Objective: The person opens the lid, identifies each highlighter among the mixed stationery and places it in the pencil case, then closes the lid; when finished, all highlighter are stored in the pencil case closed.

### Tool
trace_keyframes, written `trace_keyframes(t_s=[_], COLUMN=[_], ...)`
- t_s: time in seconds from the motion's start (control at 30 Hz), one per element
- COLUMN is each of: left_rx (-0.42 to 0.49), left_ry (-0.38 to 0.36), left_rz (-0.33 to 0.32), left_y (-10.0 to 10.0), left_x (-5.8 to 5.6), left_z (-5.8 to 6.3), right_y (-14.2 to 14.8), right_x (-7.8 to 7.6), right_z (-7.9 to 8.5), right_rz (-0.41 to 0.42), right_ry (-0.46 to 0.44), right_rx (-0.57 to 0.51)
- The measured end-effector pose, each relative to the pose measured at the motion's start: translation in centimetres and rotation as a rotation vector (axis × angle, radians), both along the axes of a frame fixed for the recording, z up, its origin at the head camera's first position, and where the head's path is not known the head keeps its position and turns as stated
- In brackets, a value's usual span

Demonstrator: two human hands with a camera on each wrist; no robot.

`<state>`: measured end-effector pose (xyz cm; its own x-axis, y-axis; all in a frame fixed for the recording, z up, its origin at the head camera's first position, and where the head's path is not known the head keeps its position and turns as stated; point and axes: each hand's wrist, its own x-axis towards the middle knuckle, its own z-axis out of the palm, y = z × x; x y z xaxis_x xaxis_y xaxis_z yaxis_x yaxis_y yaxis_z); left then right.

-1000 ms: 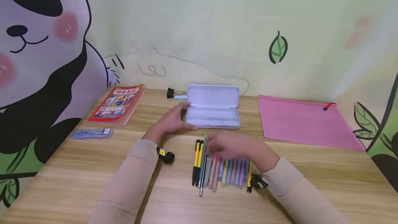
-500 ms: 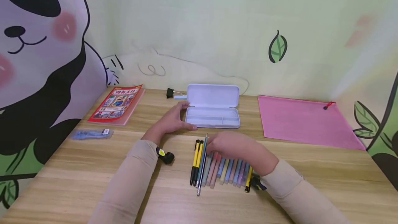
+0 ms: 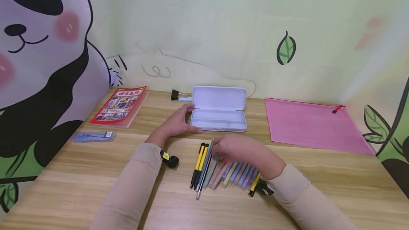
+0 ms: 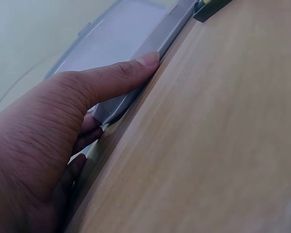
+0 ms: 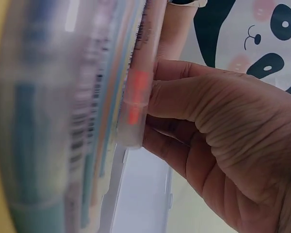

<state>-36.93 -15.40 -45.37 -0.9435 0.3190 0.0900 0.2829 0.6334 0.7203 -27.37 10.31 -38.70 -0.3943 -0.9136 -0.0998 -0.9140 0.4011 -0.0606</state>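
A white pencil case [image 3: 219, 98] stands with its lid raised at the back of the table. My left hand [image 3: 175, 121] holds its left end, thumb along the front edge and fingers round the side; the left wrist view shows the thumb [image 4: 131, 73] pressed to the case. In front lies a row of pastel markers [image 3: 238, 175], with two yellow-and-black pens [image 3: 198, 166] and pencils [image 3: 204, 176] on its left and a yellow-and-black pencil [image 3: 254, 184] on its right. Over the row's upper ends, my right hand [image 3: 239, 148] pinches a pink marker [image 5: 138, 97] at its capped end.
A red booklet [image 3: 119, 105] and a clear packet of blue items [image 3: 95, 136] lie at the left. Behind the case are a black binder clip [image 3: 174, 95] and a light blue strip. A pink zip pouch [image 3: 316, 125] lies at the right, near the wall.
The lower ends of the pens and markers have swung left, so the row lies more slanted. My right hand stays over their upper ends. The left hand and case have not moved.
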Motion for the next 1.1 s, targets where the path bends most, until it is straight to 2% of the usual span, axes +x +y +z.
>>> trace_keyframes(t_s=[0.2, 0.33, 0.47, 0.57, 0.67, 0.73, 0.8, 0.87, 0.97, 1.1], left_rx=[0.007, 0.013, 0.013, 0.016, 0.017, 0.013, 0.012, 0.014, 0.018, 0.017], left_ry=[0.004, -0.001, 0.007, 0.009, 0.007, 0.007, 0.010, 0.008, 0.001, -0.001], left_rz=[0.000, -0.005, -0.010, -0.010, -0.004, 0.003, 0.007, 0.009, 0.009, 0.012], left_y=[-0.3, -0.3, -0.1, -0.1, -0.1, -0.2, -0.2, -0.3, -0.2, -0.2], left_x=[0.0, 0.0, -0.3, -0.4, -0.4, -0.3, -0.3, -0.2, -0.1, -0.1], left_z=[0.3, 0.3, 0.2, 0.2, 0.2, 0.1, 0.0, -0.1, -0.3, -0.3], right_y=[0.2, 1.6, 4.0, 5.6, 5.7, 4.8, 3.6, 2.4, 1.0, -0.1], right_x=[0.0, -0.6, -1.6, -2.4, -3.8, -5.1, -6.6, -7.8, -9.2, -10.0], right_z=[0.5, 1.6, 3.8, 5.2, 5.4, 4.6, 3.3, 1.7, 0.0, -0.7], right_rz=[-0.059, -0.101, -0.171, -0.297, -0.446, -0.531, -0.597, -0.648, -0.686, -0.707], right_ry=[-0.039, -0.160, -0.356, -0.420, -0.364, -0.298, -0.257, -0.237, -0.210, -0.124], right_rx=[-0.041, -0.126, -0.290, -0.460, -0.627, -0.691, -0.709, -0.692, -0.608, -0.454])
